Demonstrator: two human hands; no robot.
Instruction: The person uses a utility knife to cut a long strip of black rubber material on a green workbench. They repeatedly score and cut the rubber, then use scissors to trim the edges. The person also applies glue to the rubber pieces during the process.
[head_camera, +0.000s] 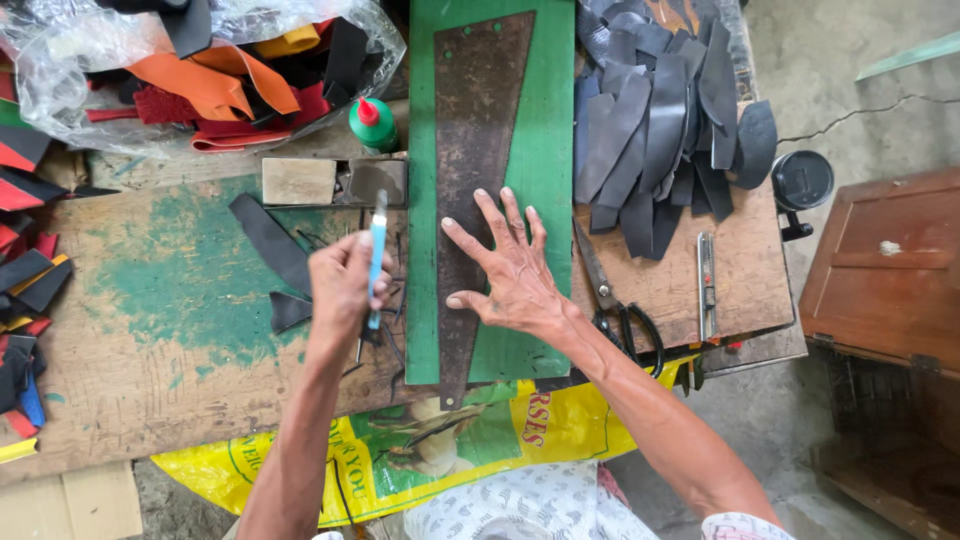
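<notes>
Two hands are at work over the worn wooden counter (150, 350) with its patches of green paint. At the far left we see loose red, black and yellow leather scraps (25, 290), and above them a clear plastic bag of orange, red and black leather pieces (200, 70). Our left hand (345, 280) is closed around a slim light-blue-handled knife (377, 250), held upright just above small black offcuts (280, 260). Beside it lies the green cutting board (545, 150), carrying a long tapered rusty metal template (475, 150). Our right hand (505, 265) rests flat on that template with fingers spread wide. Further right lie black-handled scissors (615, 310), a pile of dark grey leather strips (660, 110) and a slim utility cutter (707, 285).
</notes>
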